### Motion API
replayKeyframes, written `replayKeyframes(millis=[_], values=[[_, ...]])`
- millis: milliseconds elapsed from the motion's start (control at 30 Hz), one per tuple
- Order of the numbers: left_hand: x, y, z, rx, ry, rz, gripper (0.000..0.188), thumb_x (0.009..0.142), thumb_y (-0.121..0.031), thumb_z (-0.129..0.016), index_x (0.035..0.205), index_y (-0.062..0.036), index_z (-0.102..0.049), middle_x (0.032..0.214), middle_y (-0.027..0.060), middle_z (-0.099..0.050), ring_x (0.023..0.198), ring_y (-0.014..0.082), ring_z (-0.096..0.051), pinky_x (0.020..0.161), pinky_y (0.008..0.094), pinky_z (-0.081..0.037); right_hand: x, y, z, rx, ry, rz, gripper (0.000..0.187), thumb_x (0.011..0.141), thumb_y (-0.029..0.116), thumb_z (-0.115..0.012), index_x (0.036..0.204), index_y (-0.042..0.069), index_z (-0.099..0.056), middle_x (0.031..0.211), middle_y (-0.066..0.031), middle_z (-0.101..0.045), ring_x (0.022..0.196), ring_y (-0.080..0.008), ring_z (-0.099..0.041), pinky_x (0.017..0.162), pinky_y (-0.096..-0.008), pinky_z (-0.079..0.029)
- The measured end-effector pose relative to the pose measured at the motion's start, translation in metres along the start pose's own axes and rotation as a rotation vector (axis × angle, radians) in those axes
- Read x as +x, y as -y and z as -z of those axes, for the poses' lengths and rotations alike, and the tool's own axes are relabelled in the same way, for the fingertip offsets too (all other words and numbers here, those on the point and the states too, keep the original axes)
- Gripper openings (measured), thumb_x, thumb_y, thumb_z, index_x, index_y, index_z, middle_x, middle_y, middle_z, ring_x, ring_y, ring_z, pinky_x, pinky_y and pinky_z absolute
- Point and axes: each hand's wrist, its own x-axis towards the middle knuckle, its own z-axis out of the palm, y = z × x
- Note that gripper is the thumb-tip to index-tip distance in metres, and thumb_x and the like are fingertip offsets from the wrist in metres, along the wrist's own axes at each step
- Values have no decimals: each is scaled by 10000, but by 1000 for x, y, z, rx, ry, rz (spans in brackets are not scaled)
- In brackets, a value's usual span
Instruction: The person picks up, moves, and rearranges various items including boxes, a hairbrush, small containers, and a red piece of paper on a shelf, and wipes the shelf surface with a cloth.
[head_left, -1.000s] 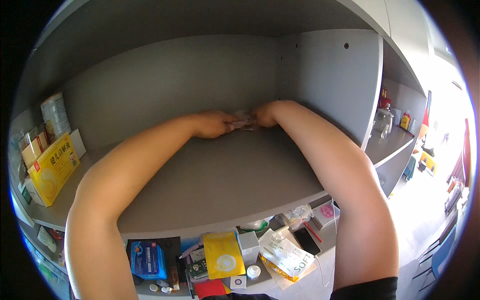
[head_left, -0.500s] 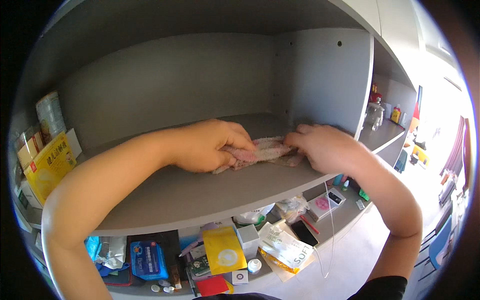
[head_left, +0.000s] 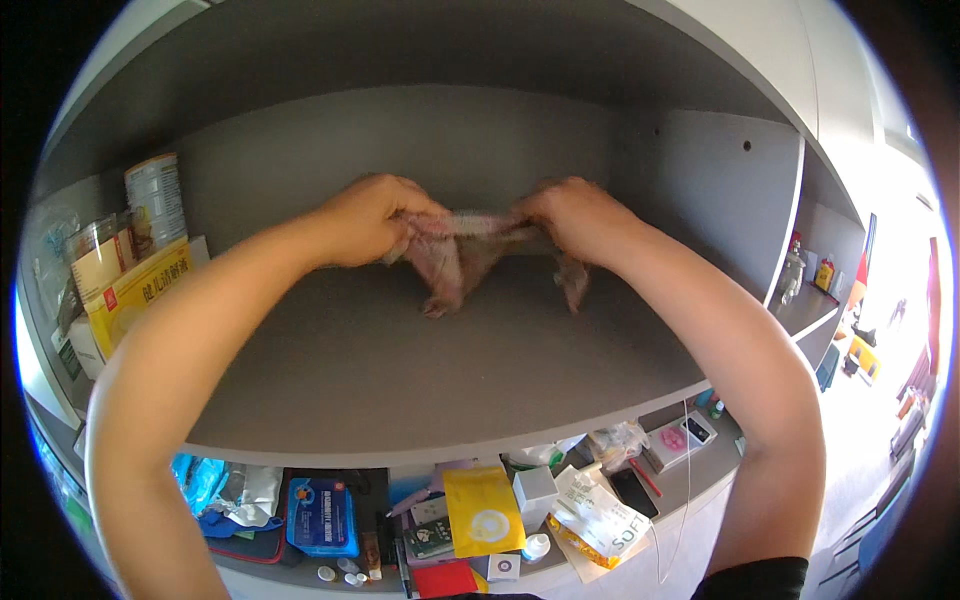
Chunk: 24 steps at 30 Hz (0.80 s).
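A pinkish, fuzzy cloth (head_left: 440, 262) hangs between my two hands above the grey shelf (head_left: 450, 370) of a cabinet. My left hand (head_left: 378, 218) grips its left end, fingers closed. At the other end, my right hand (head_left: 572, 215) has its fingers wrapped on the cloth. The upper edge is stretched between the hands, while loose folds droop below, blurred by motion. Part of the cloth is hidden behind my fingers.
At the shelf's left end stand a yellow box (head_left: 140, 290) and a tall can (head_left: 156, 203). A side panel (head_left: 720, 190) bounds the right. On the lower surface lie a blue pack (head_left: 322, 516), a yellow packet (head_left: 483, 512), a phone (head_left: 634, 493) and a white cable (head_left: 686, 480).
Both hands have lifted the cloth off the shelf and moved deeper into the cabinet. The bunched cloth now hangs with drooping folds. The view has shifted slightly.
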Motion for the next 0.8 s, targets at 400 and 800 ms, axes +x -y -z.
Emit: replayKeyframes(millis=[400,800], values=[[16,72,-51,481,234,289,569,773,55,-596,1304,-137,-527,1247,101,-572,1147,288,-530,965,372,-441,81,0,-92,172,327,-48,338,859,62,-555,1176,155,-626,1097,-141,-645,1012,-287,-603,884,-402,-468],[-31,27,-3,-4,476,38,393,753,64,-552,1086,-96,-687,906,93,-647,841,194,-606,672,300,-462,-10,43,-35,367,274,224,295,858,57,-526,1115,125,-652,969,-170,-608,978,-341,-591,805,-416,-461]])
